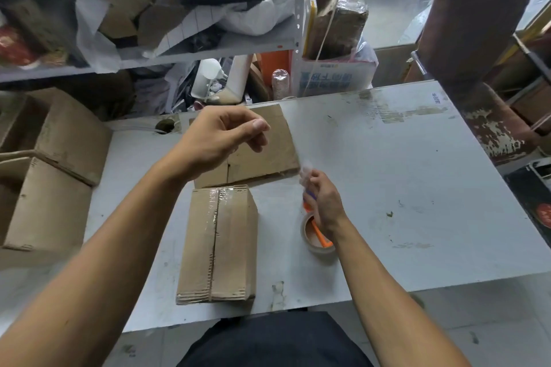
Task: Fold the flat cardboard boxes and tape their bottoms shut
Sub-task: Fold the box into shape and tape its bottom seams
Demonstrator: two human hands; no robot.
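Note:
A folded cardboard box [219, 243] stands on the white table [402, 188] in front of me, its taped seam facing up. Behind it lies a flat cardboard box [268, 146]. My left hand [214, 140] hovers above the flat box with fingers loosely curled, thumb and fingertips close together; whether it pinches the clear tape's end I cannot tell. My right hand [323, 201] grips an orange tape dispenser [320, 235] with a roll of clear tape, resting on the table right of the folded box. A blurred strip of tape [305, 171] rises from its fingers.
Open cardboard boxes [44, 176] stand left of the table. A cluttered metal shelf [179, 50] is behind, with bags and bottles. A worn brown chair [483, 39] sits at the far right. A cable hole [165, 126] is at the table's back left.

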